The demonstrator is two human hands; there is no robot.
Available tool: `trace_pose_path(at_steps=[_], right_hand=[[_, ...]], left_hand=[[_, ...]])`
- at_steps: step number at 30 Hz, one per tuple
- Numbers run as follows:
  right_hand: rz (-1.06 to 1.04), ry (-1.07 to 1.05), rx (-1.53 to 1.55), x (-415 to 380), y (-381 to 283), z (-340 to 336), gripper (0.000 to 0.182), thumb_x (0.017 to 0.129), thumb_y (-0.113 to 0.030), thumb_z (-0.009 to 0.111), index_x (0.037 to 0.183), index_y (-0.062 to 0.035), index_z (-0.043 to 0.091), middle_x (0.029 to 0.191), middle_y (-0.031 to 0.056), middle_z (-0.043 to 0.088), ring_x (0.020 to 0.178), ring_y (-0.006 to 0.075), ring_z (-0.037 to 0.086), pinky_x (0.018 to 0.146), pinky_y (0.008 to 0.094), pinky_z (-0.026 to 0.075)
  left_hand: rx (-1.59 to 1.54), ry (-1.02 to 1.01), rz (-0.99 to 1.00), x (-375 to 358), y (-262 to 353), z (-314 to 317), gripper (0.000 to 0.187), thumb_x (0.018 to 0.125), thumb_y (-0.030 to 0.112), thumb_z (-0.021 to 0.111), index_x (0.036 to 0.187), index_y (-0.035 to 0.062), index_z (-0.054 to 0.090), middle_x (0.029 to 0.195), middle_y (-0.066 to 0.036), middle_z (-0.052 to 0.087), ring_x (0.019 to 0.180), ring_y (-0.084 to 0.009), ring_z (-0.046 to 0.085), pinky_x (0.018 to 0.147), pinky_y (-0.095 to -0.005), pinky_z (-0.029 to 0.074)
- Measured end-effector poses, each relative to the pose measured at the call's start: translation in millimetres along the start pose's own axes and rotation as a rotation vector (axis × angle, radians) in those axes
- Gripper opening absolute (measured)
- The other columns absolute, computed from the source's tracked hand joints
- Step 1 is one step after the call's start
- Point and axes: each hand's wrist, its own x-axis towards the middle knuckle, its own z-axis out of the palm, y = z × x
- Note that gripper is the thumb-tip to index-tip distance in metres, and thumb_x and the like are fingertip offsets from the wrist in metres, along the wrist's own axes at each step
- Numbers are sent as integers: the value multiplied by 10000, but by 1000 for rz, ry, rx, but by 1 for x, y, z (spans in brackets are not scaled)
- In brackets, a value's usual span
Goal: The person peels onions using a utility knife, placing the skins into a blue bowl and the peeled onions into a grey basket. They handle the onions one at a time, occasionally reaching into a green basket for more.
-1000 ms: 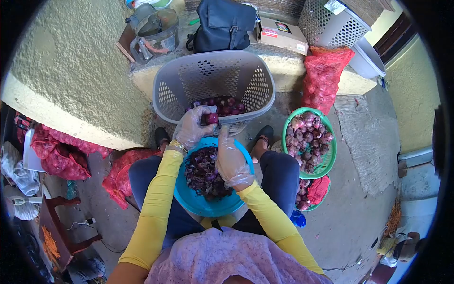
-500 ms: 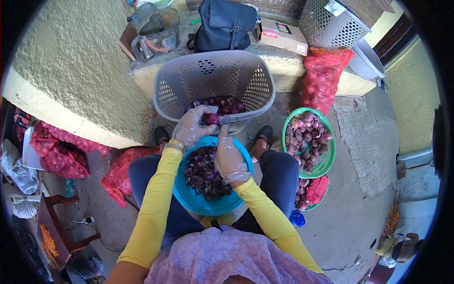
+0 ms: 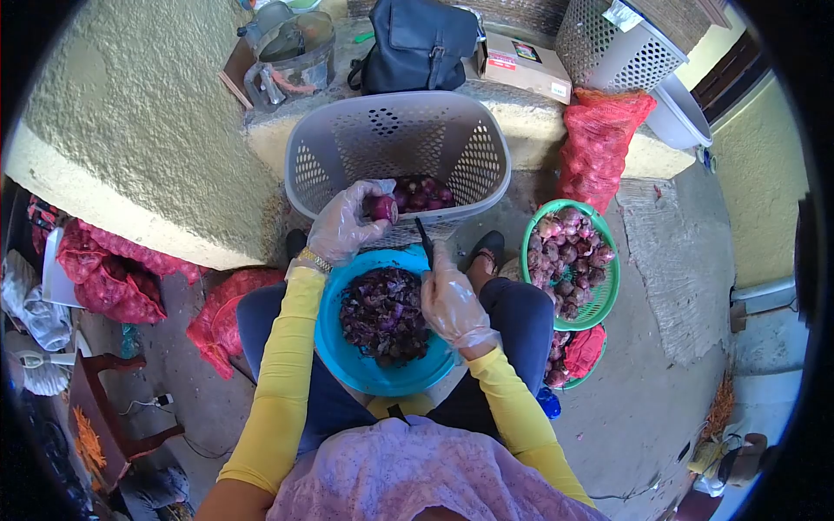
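My left hand (image 3: 341, 225), in a clear plastic glove, holds a peeled red onion (image 3: 380, 207) over the rim of the grey plastic basket (image 3: 330, 148), which has peeled onions (image 3: 420, 193) in its bottom. My right hand (image 3: 451, 300), also gloved, grips a small dark knife (image 3: 424, 238) with the blade pointing up, at the right edge of the blue bowl (image 3: 347, 365) on my lap. The bowl is full of purple onion skins (image 3: 382, 314).
A green basket (image 3: 605, 300) of unpeeled onions stands on the floor to my right, with a second basket (image 3: 573, 358) below it. A red mesh sack (image 3: 595, 143) leans on the ledge. A dark bag (image 3: 417, 43), a box (image 3: 526, 65) and a white basket (image 3: 608, 39) sit on the ledge.
My left hand lifted the onion up and toward the grey basket. My right hand drew away from the onion to the right, with the knife now showing clear of it.
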Motion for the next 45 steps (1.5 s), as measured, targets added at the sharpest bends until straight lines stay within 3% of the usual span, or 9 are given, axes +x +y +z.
trace_pose_path(at_steps=[2,13,18,20,21,24,26,34,45], right_hand=[[20,5,-68,7,-12,-15,544,974,-48,612,1478,64,441,916,223,648,880,347,676,896,394,542],[165,200,659,49,1,17,532,986,-44,653,1480,-11,459,1147,44,660,875,77,604,727,257,543],[181,139,770,55,5,41,652,968,-7,656,1558,-18,379,1132,37,652,821,65,600,582,208,511],[265,200,773,52,3,42,634,952,-24,672,1525,25,406,1234,119,655,1090,180,638,978,310,510],[265,198,772,51,2,41,634,952,-24,672,1525,25,406,1234,119,655,1090,180,638,978,310,510],[350,212,783,51,-4,33,628,942,-37,692,1509,16,427,1121,93,665,1023,169,642,957,316,519],[378,225,790,52,-13,24,568,955,-26,696,1472,-20,462,1011,11,619,635,53,543,485,210,474],[446,85,807,37,-35,-11,312,959,-167,759,1196,-15,624,830,-1,624,550,58,542,466,237,469],[441,-60,1004,18,-22,-12,357,1136,-346,437,1164,-39,617,920,24,669,571,79,530,547,234,501]], left_hand=[[-147,0,-4,1,-1,1,512,813,72,802,1263,21,565,1334,-138,629,1180,-204,591,1071,-374,464],[-474,-101,-70,-4,15,10,452,854,41,765,1257,40,561,1492,-147,532,1316,-209,542,1142,-392,441],[-585,-152,-139,-3,5,19,432,865,42,763,1255,47,578,1507,-136,523,1330,-219,540,1149,-401,448],[-588,-150,-143,-3,5,19,429,868,45,763,1257,46,583,1508,-132,523,1331,-222,543,1147,-403,453],[-605,-170,-153,-3,3,18,493,868,96,788,1307,39,570,1528,-133,502,1359,-235,522,1155,-414,445],[-642,-184,-178,-4,-2,16,541,883,129,790,1358,26,554,1528,-140,494,1363,-253,522,1161,-422,441],[-661,-178,-195,-3,-7,15,519,896,110,768,1360,20,552,1507,-148,507,1339,-257,544,1159,-419,445],[-558,385,-364,8,-3,10,513,946,194,775,1369,-3,562,1389,-114,579,1060,-181,649,934,-331,553],[-481,351,-413,0,12,-5,458,1023,311,684,1359,12,598,1169,-57,654,879,-115,606,818,-308,564]])
